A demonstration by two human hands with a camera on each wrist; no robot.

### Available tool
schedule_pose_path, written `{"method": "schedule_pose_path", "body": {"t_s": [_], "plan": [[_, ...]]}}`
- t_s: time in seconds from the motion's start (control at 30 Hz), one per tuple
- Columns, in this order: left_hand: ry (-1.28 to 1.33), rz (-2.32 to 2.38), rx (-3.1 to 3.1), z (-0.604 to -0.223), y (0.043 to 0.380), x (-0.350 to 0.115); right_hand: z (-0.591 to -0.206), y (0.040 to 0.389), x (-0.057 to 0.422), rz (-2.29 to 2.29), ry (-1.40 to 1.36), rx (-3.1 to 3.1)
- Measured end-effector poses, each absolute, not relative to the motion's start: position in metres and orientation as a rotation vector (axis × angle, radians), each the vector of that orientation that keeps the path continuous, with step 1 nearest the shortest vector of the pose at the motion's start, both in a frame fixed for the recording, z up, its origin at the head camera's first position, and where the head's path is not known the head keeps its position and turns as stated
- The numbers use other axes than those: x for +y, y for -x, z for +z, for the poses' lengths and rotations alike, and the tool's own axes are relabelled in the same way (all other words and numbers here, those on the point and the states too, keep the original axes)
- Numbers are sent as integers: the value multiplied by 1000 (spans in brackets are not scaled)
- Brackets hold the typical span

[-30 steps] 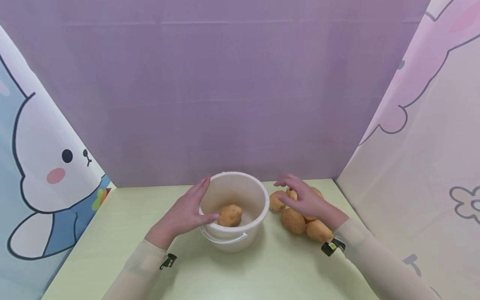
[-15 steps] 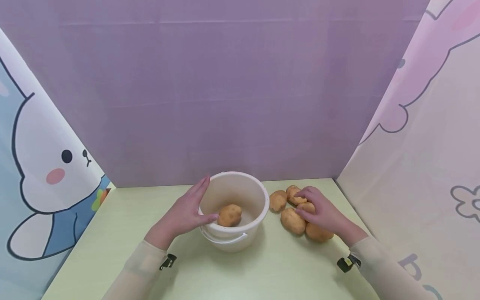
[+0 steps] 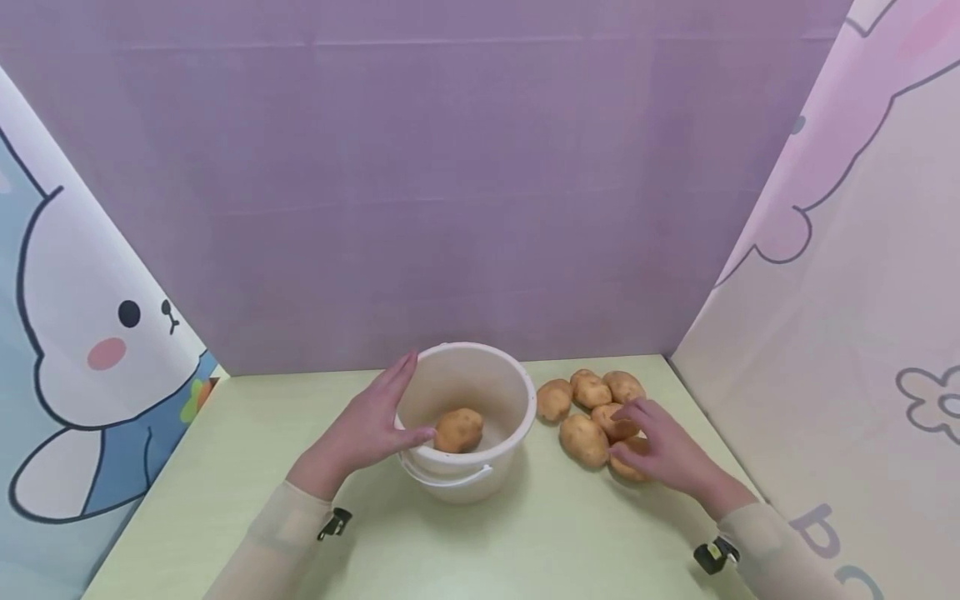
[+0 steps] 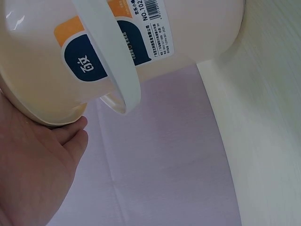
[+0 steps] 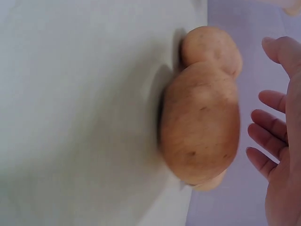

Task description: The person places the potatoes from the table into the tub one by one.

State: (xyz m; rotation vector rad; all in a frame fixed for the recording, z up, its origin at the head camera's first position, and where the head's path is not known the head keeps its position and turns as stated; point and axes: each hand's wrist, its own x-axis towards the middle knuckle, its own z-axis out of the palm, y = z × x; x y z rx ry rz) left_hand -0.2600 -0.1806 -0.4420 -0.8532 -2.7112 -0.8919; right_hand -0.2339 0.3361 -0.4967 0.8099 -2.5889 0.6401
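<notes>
We find the bucket point(image 3: 467, 493) upright on the table point(image 3: 480, 567), and we take it as our landmark. One potato point(image 3: 459, 431) lies inside it, on its floor. To the bucket's right, six loose potatoes point(image 3: 585, 441) lie in a close group on the table.

The left hand point(image 3: 366, 425) is at the bucket's left side, fingers extended against the rim and thumb laid over the near edge. We record it as resting there, not clenched. The handle point(image 3: 486, 472) hangs down on the bucket's near side; the left wrist view shows a printed label point(image 4: 162, 37) on the bucket's wall.

The right hand point(image 3: 667, 452) has shifted within the last second. It was over the part of the group next to the bucket; it is now over the near end, farther right of the bucket, leaving the back potatoes uncovered. Its fingers are parted and bent, and the right wrist view shows a gap between them and the foremost potato point(image 5: 200, 125). We record this hand as unloaded.

The left hand and the bucket's contents show no change. We judge that the work stands at a reach, with no further potato yet taken up.
</notes>
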Motion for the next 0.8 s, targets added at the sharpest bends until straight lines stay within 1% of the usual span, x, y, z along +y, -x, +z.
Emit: {"method": "schedule_pose_path", "body": {"t_s": [0.23,0.8], "plan": [[856,-900,-2707,-442,260,-180,-507,231,344,585,-809,-2589],[856,-898,-2705,-444,260,-180,-519,228,355,553,-780,-2634]]}}
